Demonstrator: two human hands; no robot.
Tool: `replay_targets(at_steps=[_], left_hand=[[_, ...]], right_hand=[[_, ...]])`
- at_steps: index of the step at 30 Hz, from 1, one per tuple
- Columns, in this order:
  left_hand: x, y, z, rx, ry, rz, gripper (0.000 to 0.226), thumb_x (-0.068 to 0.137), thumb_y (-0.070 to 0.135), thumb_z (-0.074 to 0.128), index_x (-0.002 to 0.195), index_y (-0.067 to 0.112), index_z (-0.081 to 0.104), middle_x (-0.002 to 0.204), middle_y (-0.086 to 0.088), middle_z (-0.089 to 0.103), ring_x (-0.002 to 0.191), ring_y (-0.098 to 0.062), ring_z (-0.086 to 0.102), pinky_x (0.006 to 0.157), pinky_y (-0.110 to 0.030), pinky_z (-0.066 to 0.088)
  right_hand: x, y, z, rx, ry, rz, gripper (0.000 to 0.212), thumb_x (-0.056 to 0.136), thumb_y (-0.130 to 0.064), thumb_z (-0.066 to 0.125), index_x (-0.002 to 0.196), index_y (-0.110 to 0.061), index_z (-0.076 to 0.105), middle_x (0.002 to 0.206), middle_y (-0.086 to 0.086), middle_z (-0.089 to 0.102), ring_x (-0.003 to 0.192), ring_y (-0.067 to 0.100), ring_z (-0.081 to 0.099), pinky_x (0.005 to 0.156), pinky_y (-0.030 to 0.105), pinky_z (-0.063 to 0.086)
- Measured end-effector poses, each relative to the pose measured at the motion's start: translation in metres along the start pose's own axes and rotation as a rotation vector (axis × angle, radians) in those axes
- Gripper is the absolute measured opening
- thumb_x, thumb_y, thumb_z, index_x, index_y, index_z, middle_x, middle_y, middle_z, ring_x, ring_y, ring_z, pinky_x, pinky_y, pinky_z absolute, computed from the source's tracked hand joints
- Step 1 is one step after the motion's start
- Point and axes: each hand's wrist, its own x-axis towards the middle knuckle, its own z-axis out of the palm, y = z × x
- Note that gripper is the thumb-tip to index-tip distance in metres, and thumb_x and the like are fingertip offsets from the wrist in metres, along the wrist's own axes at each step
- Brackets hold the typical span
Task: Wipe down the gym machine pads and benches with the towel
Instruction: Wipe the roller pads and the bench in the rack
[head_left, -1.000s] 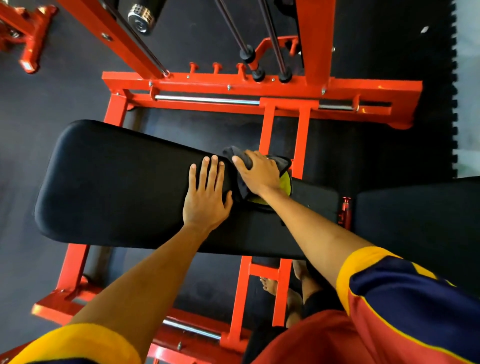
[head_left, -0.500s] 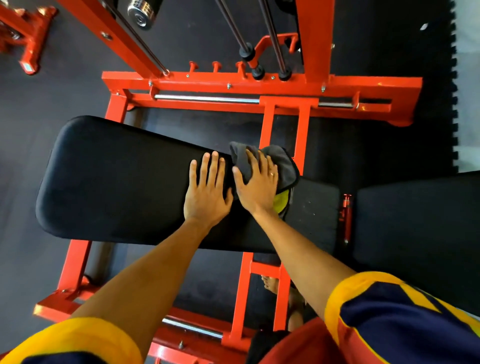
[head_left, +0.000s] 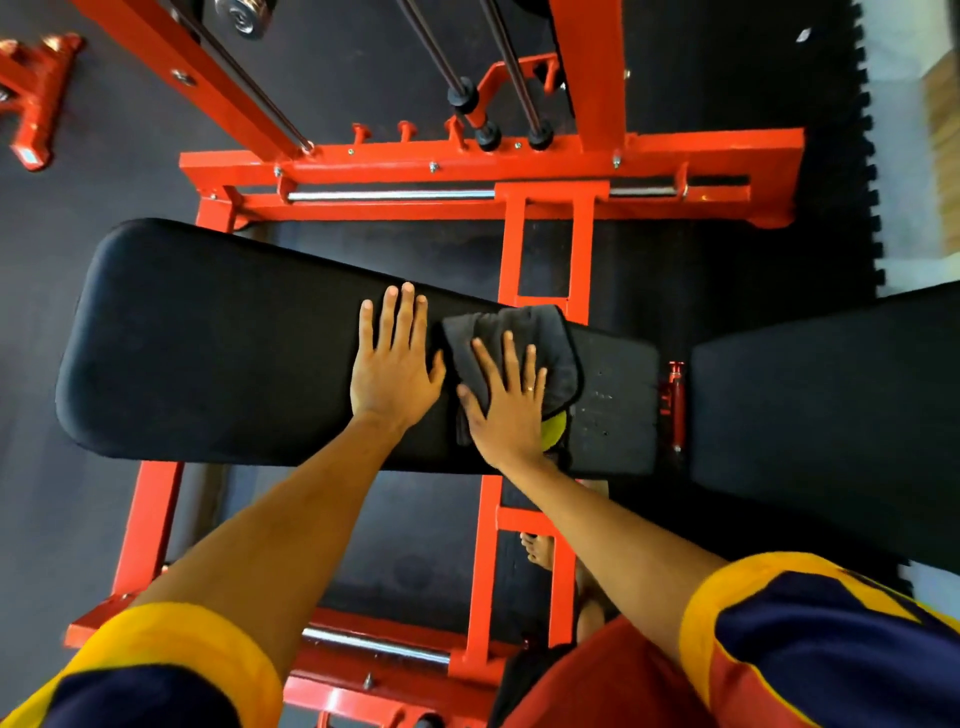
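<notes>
Both hands flat on the bench, right one on the towel
Left hand (head_left: 395, 369) palm down, fingers straight, on the bare black bench pad (head_left: 208, 353); right hand (head_left: 506, 405) just beside it, fingers spread, pressing the crumpled dark grey towel (head_left: 524, 332), yellow-green underside showing, at the pad's right end, reaching its far edge. Long bare stretch leftward; orange frame (head_left: 519, 166) beneath

The towel (head_left: 540, 338) lay on the desk (head_left: 218, 338) toward its right end, with the right hand (head_left: 506, 410) flat on the towel's near part. The left hand (head_left: 392, 371) rested flat on the desk just left of the towel. A second pad (head_left: 831, 395) stood to the right, apart from the desk. The machine frame (head_left: 519, 166) ran behind and beneath the desk, on the floor mat (head_left: 701, 67).
</notes>
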Motion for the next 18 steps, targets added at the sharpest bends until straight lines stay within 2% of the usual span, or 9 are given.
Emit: replay_targets(at_steps=[2, 3, 6, 8, 9, 10, 13, 15, 18], left_hand=[[-0.006, 0.001, 0.002, -0.017, 0.010, 0.013, 0.072, 0.105, 0.046, 0.031, 0.161, 0.004, 0.014, 0.169, -0.017, 0.010, 0.157, -0.032, 0.007, 0.127, -0.055, 0.007], [-0.010, 0.002, 0.002, -0.030, 0.022, 0.020, 0.070, 0.106, 0.043, 0.033, 0.161, 0.004, 0.016, 0.169, -0.017, 0.012, 0.157, -0.032, 0.009, 0.127, -0.054, 0.007], [-0.026, 0.009, 0.005, -0.042, 0.034, 0.035, 0.066, 0.107, 0.039, 0.034, 0.161, 0.003, 0.018, 0.169, -0.016, 0.014, 0.157, -0.032, 0.010, 0.127, -0.054, 0.008], [-0.037, 0.015, 0.006, -0.041, 0.035, 0.034, 0.065, 0.107, 0.036, 0.033, 0.161, 0.003, 0.018, 0.169, -0.016, 0.014, 0.157, -0.032, 0.010, 0.127, -0.053, 0.008], [-0.041, 0.018, 0.007, -0.034, 0.033, 0.028, 0.065, 0.107, 0.035, 0.033, 0.161, 0.004, 0.017, 0.169, -0.016, 0.013, 0.157, -0.032, 0.010, 0.127, -0.053, 0.008], [-0.044, 0.021, 0.007, -0.022, 0.025, 0.023, 0.065, 0.107, 0.035, 0.032, 0.161, 0.004, 0.016, 0.170, -0.015, 0.012, 0.157, -0.032, 0.009, 0.127, -0.053, 0.007], [-0.049, 0.027, 0.009, 0.023, -0.013, 0.032, 0.067, 0.105, 0.036, 0.028, 0.162, 0.004, 0.011, 0.170, -0.015, 0.008, 0.158, -0.032, 0.003, 0.127, -0.053, 0.006], [-0.049, 0.026, 0.011, 0.038, -0.024, 0.033, 0.069, 0.104, 0.037, 0.029, 0.162, 0.004, 0.009, 0.170, -0.016, 0.005, 0.158, -0.033, 0.001, 0.127, -0.054, 0.005], [-0.048, 0.026, 0.013, 0.043, -0.014, 0.020, 0.068, 0.106, 0.036, 0.034, 0.162, 0.004, 0.009, 0.170, -0.016, 0.005, 0.158, -0.033, 0.001, 0.127, -0.054, 0.005]], right_hand=[[-0.015, 0.031, -0.005, -0.084, -0.043, -0.097, 0.066, 0.103, -0.065, 0.029, 0.163, -0.040, 0.020, 0.174, 0.000, 0.004, 0.159, 0.035, -0.005, 0.128, 0.055, -0.002], [-0.015, 0.045, -0.009, -0.118, -0.047, -0.074, 0.065, 0.103, -0.065, 0.028, 0.163, -0.041, 0.020, 0.174, -0.001, 0.005, 0.159, 0.035, -0.003, 0.128, 0.057, 0.002], [0.005, 0.054, -0.016, -0.047, -0.008, 0.258, 0.061, 0.106, -0.061, 0.028, 0.163, -0.041, 0.018, 0.174, 0.000, 0.006, 0.159, 0.036, 0.000, 0.127, 0.058, 0.003], [0.022, 0.026, -0.016, 0.090, -0.004, 0.494, 0.060, 0.107, -0.057, 0.031, 0.163, -0.040, 0.016, 0.174, 0.002, 0.006, 0.159, 0.038, -0.001, 0.126, 0.059, 0.000], [0.025, 0.009, -0.015, 0.140, -0.010, 0.525, 0.060, 0.108, -0.055, 0.032, 0.163, -0.040, 0.016, 0.174, 0.002, 0.004, 0.158, 0.039, -0.002, 0.126, 0.059, -0.001], [0.022, -0.005, -0.012, 0.167, -0.019, 0.479, 0.059, 0.108, -0.055, 0.033, 0.163, -0.040, 0.016, 0.174, 0.001, 0.003, 0.158, 0.039, -0.004, 0.126, 0.059, -0.002], [-0.022, -0.009, 0.001, 0.098, -0.035, 0.101, 0.065, 0.104, -0.063, 0.034, 0.163, -0.041, 0.018, 0.174, -0.003, 0.000, 0.159, 0.035, -0.008, 0.125, 0.054, -0.007], [-0.047, 0.014, 0.003, 0.045, -0.076, -0.073, 0.081, 0.095, -0.074, 0.043, 0.164, -0.039, 0.016, 0.174, -0.003, -0.002, 0.159, 0.031, -0.013, 0.125, 0.051, -0.010], [-0.056, 0.051, 0.000, -0.073, -0.153, -0.249, 0.109, 0.079, -0.078, 0.066, 0.164, -0.037, 0.012, 0.174, 0.000, -0.006, 0.159, 0.032, -0.014, 0.127, 0.057, -0.003]])
